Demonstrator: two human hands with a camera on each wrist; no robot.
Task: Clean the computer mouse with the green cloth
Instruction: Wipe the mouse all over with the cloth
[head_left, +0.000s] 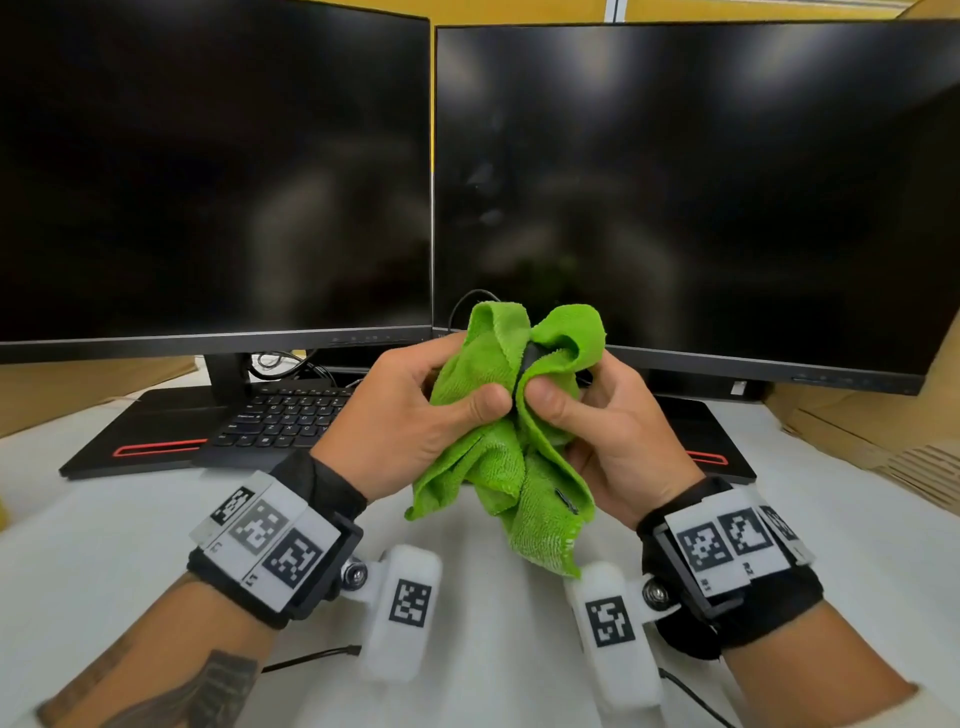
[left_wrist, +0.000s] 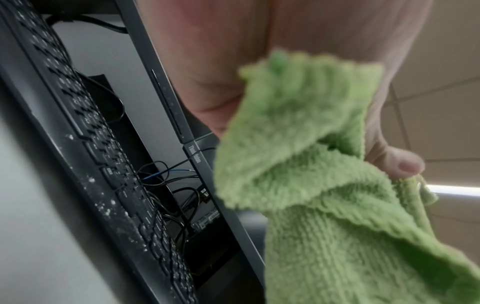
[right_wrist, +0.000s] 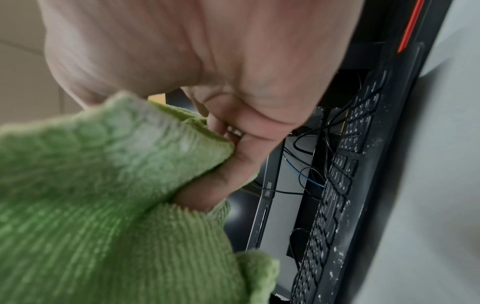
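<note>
Both grips are curled tight: the left hand (head_left: 415, 410) and right hand (head_left: 608, 421) squeeze the fluffy green cloth (head_left: 498, 447) above the desk (head_left: 493, 639), thumbs pressed into the terry folds. The computer mouse (head_left: 531, 359) is bundled inside, only a dark sliver peeking out. Behind sit a dusty black keyboard (head_left: 283, 415) and two glossy dark monitors (head_left: 218, 171).

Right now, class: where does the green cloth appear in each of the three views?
Head: green cloth low centre, bunched between both hands.
Left wrist: right half, under the thumb.
Right wrist: lower left, against the curled fingers.
Shared landmark: black keyboard.
</note>
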